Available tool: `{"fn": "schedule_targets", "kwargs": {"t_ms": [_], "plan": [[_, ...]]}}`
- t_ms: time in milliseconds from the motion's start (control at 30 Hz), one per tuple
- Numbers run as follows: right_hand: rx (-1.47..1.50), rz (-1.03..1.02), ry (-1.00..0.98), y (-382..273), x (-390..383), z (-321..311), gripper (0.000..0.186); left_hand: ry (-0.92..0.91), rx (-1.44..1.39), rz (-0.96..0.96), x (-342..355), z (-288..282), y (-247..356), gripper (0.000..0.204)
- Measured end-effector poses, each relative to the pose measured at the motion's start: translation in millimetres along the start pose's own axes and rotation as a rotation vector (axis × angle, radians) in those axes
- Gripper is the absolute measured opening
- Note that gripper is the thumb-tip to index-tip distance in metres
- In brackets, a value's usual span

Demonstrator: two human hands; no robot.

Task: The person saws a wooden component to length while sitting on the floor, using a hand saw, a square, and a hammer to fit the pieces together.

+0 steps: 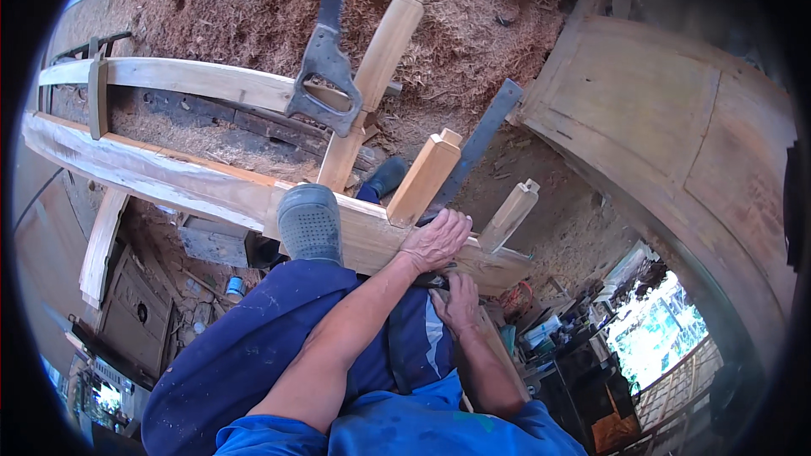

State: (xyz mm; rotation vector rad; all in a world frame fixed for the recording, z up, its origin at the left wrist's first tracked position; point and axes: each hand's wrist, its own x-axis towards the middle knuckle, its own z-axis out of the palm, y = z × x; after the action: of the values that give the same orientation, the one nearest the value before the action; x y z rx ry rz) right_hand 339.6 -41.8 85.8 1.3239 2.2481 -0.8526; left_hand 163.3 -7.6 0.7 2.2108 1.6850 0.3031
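My left hand [437, 241] is closed over the edge of a pale wooden beam [372, 236], at the lower end of a flat grey metal blade that looks like a carpenter's square [479, 145]. Its far end points up and right. Just below, my right hand [459, 302] has its fingers curled by a dark object [432, 279] against the beam's near side; what they grip is partly hidden. Two short posts rise from the beam: an orange-brown one [425, 179] with a stepped end left of the blade, and a paler one [509, 216] to its right.
My left foot in a grey perforated shoe [310, 221] rests on the beam. A handsaw [326, 67] lies across the frame's rails [194, 78]. Wood shavings [245, 17] cover the ground beyond. A large wooden panel [650, 101] stands right; a blue can [235, 287] sits lower left.
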Motion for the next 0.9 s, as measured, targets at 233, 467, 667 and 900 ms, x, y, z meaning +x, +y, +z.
{"fn": "schedule_targets", "kwargs": {"t_ms": [233, 467, 667, 900], "plan": [[-0.002, 0.123, -0.483, 13, 13, -61, 0.032, -0.036, -0.001, -0.004, 1, 3, -1, 0.051], [0.538, 0.206, -0.19, -14, 122, -232, 0.045, -0.032, 0.026, -0.012, 0, 2, 2, 0.05], [0.362, 0.276, -0.306, -48, 274, -288, 0.049, -0.008, 0.024, 0.008, -1, 3, 3, 0.048], [-0.113, -0.203, -0.455, -31, 290, -245, 0.046, -0.012, 0.045, 0.04, 1, 5, 8, 0.047]]}}
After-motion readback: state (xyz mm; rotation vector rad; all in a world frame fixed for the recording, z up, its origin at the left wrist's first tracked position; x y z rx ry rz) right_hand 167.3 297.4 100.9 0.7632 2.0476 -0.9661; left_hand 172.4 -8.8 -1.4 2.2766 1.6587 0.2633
